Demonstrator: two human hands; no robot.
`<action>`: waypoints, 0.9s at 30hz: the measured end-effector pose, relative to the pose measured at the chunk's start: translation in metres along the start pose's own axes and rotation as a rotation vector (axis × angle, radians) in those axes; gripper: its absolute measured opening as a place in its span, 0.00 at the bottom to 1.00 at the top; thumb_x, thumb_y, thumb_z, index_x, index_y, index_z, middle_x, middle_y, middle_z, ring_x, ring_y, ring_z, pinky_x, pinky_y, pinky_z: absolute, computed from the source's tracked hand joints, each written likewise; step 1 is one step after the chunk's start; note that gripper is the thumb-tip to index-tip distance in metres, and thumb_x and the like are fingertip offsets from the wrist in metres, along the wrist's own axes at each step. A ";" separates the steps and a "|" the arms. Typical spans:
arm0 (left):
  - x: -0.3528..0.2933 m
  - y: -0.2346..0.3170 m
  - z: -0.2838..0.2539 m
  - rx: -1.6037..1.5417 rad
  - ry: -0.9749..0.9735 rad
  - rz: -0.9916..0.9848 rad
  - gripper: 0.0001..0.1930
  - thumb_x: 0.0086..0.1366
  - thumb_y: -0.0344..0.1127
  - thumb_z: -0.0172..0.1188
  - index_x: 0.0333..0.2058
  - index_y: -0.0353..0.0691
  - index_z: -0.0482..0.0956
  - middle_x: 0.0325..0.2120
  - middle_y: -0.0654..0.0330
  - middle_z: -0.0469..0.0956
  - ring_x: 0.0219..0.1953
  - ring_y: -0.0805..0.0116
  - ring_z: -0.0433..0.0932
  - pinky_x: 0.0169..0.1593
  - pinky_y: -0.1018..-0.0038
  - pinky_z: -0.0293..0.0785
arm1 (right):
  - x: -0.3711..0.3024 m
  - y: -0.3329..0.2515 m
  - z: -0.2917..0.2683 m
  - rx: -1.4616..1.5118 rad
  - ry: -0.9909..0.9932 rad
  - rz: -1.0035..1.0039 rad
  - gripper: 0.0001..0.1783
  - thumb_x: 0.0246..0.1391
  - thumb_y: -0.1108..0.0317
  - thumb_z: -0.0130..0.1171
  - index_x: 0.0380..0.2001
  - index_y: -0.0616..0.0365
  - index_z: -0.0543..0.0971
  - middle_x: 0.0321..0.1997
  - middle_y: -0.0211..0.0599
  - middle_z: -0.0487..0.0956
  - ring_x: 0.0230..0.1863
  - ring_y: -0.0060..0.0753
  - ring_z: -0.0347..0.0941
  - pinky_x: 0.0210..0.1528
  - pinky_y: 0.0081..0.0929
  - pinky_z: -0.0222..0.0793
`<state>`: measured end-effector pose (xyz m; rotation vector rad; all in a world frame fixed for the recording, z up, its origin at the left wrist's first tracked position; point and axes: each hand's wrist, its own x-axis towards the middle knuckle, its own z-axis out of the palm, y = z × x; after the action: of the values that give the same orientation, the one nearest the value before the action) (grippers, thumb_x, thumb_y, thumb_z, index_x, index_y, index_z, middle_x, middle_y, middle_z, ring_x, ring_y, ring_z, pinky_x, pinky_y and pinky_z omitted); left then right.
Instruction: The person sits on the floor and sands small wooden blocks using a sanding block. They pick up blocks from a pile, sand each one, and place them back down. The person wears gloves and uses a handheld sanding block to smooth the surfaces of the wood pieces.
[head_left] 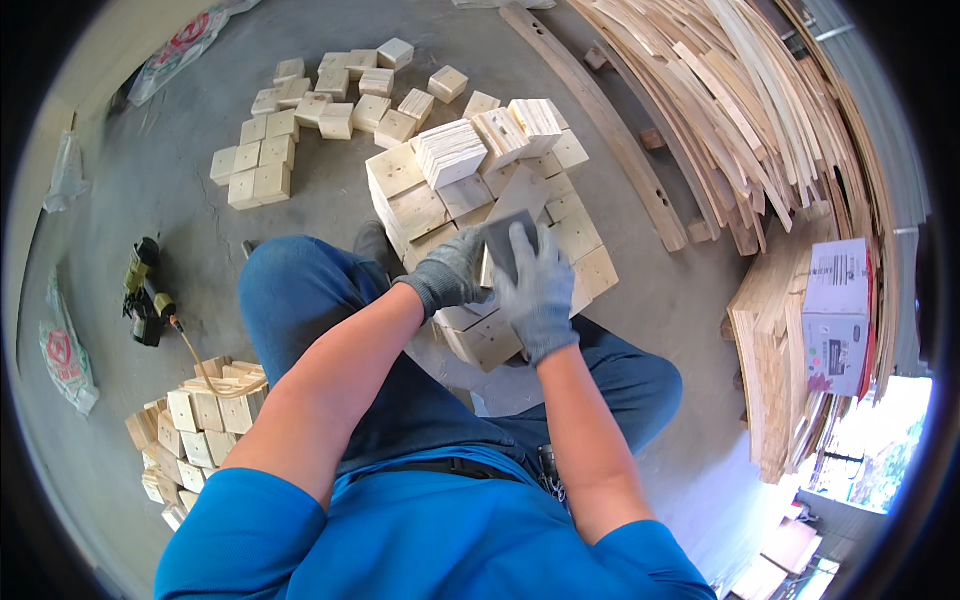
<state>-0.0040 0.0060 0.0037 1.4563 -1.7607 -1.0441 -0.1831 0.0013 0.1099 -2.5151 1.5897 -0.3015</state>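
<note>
Both my hands wear grey gloves and meet over a stack of pale wooden blocks point(420, 212) between my knees. My left hand point(452, 268) is closed around the near left side of a wooden block point(522, 192), which is partly hidden. Against that block my right hand point(537, 288) presses a dark grey flat pad point(508, 238) that looks like a sanding sponge, its fingers bent over it. Three bundles of thin wooden pieces point(450, 153) stand on the far part of the stack.
Loose wooden blocks point(262, 160) lie on the concrete floor at the far left. More blocks point(207, 415) are piled at the near left, by a nail gun point(146, 292) with a hose. A long beam point(600, 125), timber strips point(720, 100) and a cardboard box point(836, 315) occupy the right side.
</note>
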 end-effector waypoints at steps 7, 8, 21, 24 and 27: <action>0.004 -0.018 0.014 -0.001 -0.007 0.031 0.57 0.45 0.50 0.85 0.70 0.40 0.64 0.64 0.39 0.71 0.66 0.39 0.74 0.69 0.56 0.72 | -0.090 0.000 -0.001 -0.030 -0.001 -0.112 0.42 0.55 0.55 0.74 0.71 0.51 0.74 0.75 0.61 0.66 0.69 0.69 0.67 0.69 0.61 0.63; 0.003 -0.012 0.012 -0.014 -0.014 0.015 0.57 0.45 0.50 0.85 0.70 0.40 0.64 0.65 0.39 0.71 0.66 0.39 0.74 0.69 0.56 0.71 | -0.084 -0.003 -0.006 -0.019 0.013 -0.111 0.41 0.54 0.55 0.75 0.71 0.51 0.75 0.74 0.61 0.67 0.68 0.69 0.68 0.68 0.61 0.64; 0.002 0.002 0.002 -0.032 -0.025 -0.028 0.58 0.48 0.52 0.85 0.73 0.40 0.62 0.68 0.42 0.69 0.72 0.44 0.67 0.75 0.59 0.63 | 0.054 0.008 0.012 -0.027 0.044 0.050 0.39 0.55 0.52 0.72 0.69 0.49 0.75 0.69 0.58 0.70 0.61 0.68 0.74 0.61 0.61 0.71; -0.003 0.006 -0.004 0.016 -0.040 -0.038 0.59 0.46 0.51 0.85 0.73 0.39 0.62 0.67 0.41 0.69 0.71 0.42 0.68 0.75 0.58 0.65 | 0.003 0.002 0.002 -0.018 0.020 0.005 0.41 0.54 0.53 0.74 0.70 0.50 0.74 0.73 0.60 0.69 0.66 0.70 0.71 0.66 0.61 0.69; 0.002 -0.008 0.009 0.047 0.001 0.021 0.59 0.44 0.50 0.85 0.72 0.39 0.63 0.66 0.40 0.70 0.70 0.41 0.69 0.74 0.58 0.67 | -0.055 -0.003 -0.006 -0.002 -0.027 -0.008 0.42 0.54 0.54 0.75 0.71 0.50 0.74 0.73 0.60 0.68 0.67 0.70 0.69 0.67 0.61 0.67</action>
<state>-0.0080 0.0048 -0.0078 1.4631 -1.8073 -0.9969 -0.2053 0.0522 0.1117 -2.5169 1.5714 -0.2662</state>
